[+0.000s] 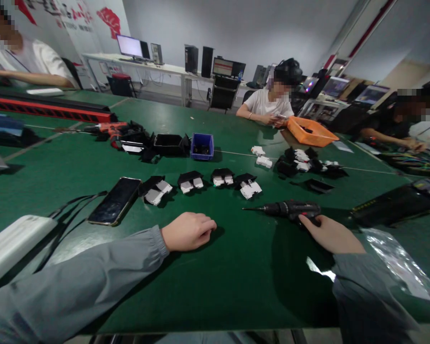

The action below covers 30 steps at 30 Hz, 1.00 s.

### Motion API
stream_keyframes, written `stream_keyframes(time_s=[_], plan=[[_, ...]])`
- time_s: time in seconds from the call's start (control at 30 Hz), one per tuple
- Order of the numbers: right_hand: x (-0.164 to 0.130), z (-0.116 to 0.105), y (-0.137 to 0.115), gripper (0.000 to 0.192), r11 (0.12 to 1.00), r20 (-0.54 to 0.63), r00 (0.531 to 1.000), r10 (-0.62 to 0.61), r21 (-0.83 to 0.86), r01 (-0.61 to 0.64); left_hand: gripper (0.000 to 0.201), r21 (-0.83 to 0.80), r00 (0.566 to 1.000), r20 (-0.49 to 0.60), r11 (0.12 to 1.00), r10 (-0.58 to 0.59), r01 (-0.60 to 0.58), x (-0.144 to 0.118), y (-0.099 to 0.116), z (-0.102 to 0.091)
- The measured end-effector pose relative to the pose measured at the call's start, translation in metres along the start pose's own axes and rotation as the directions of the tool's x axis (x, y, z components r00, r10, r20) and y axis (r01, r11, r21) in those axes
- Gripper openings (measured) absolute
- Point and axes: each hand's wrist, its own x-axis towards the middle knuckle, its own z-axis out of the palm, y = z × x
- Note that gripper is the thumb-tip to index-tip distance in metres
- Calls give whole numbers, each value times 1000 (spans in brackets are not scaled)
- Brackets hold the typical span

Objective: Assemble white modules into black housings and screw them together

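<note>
Grey sleeves come in from the bottom edge onto the green table [236, 286]. Left hand [188, 231] rests on the table with its fingers curled into a loose fist, holding nothing. Right hand [329, 234] lies at the grip of a black screwdriver [290, 209]; its fingers touch the grip, but whether they close around it cannot be told. That tool lies flat on the table, bit pointing left. A clear plastic bag [397, 260] lies right of the right sleeve, and a white pack [14, 246] with black cables sits at far left. Just past the left hand lies a phone [115, 200], then a row of four black-and-white parts [200, 183]. Farther off stand a blue bin [202, 145], a pile of more parts [304, 162] and an orange tray [311, 131]. Other people sit at the far side.
</note>
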Motion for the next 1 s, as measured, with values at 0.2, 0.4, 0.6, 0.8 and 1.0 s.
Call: stream_keyframes(time_s=[0.2, 0.4, 0.6, 0.8, 1.0], plan=[[-30, 1, -24, 65, 986, -205, 978, -28, -168, -7, 16, 10, 1000, 17, 1000, -20, 19, 1, 3, -2], [-34, 3, -93, 54, 919, -430, 813, -394, -191, 345, 16, 10, 999, 21, 999, -31, 31, 1, 4, 1], [21, 19, -154, 84, 899, -335, 837, -433, -95, 427, 18, 27, 998, 25, 998, -53, 53, 0, 4, 3], [39, 33, -178, 80, 903, -279, 861, -426, -65, 426, 18, 17, 997, 50, 998, -59, 58, 2, 4, 2], [10, 39, -173, 58, 775, -297, 727, -619, -82, 627, 17, -150, 988, 21, 976, -155, 157, 1, 3, 0]])
